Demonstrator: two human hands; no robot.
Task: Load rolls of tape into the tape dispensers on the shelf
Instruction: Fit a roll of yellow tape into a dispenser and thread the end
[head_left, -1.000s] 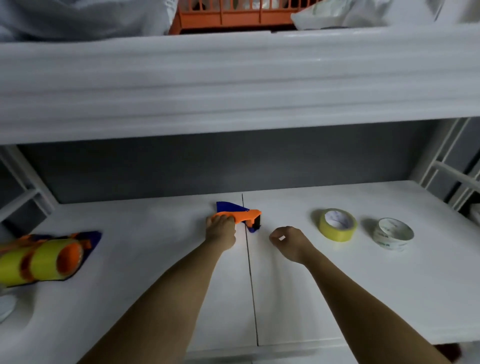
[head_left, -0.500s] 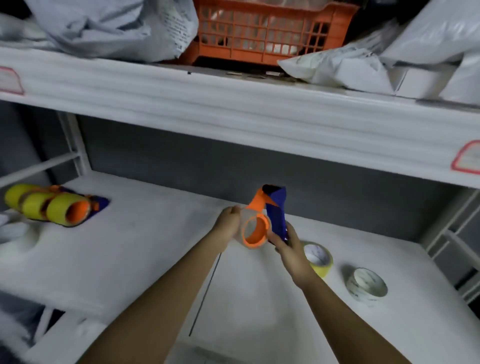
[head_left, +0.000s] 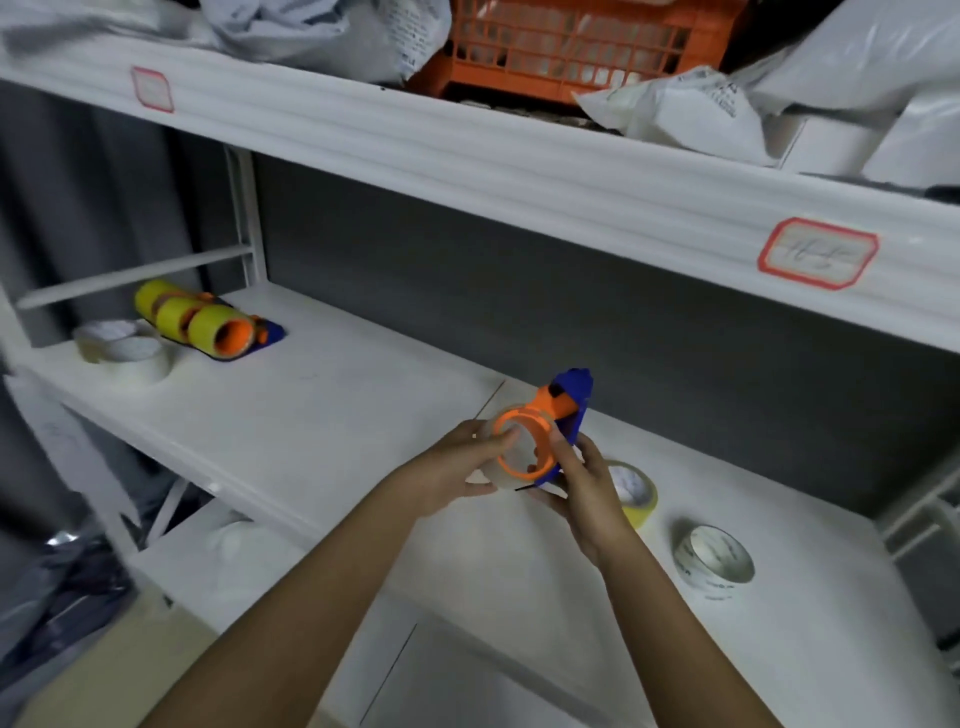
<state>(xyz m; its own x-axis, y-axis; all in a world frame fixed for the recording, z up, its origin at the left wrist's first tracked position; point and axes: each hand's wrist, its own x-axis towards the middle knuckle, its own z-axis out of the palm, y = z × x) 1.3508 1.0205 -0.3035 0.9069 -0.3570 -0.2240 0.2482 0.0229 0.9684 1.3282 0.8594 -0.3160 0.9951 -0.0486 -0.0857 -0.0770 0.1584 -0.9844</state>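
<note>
An orange and blue tape dispenser is held up above the white shelf, its orange hub facing me. A translucent clear tape roll sits around that hub. My left hand pinches the clear roll at the hub's left side. My right hand grips the dispenser's blue body from the right. A yellow tape roll lies on the shelf, partly hidden behind my right hand. A white tape roll lies further right.
At the shelf's far left lie dispensers loaded with yellow tape, beside some clear rolls. The upper shelf carries an orange crate and white bags. A lower shelf shows below the front edge.
The dispenser was lifted off the shelf, first by my left hand, then my right hand joined. My view swung to the left, so the loaded dispensers now show at the far left.
</note>
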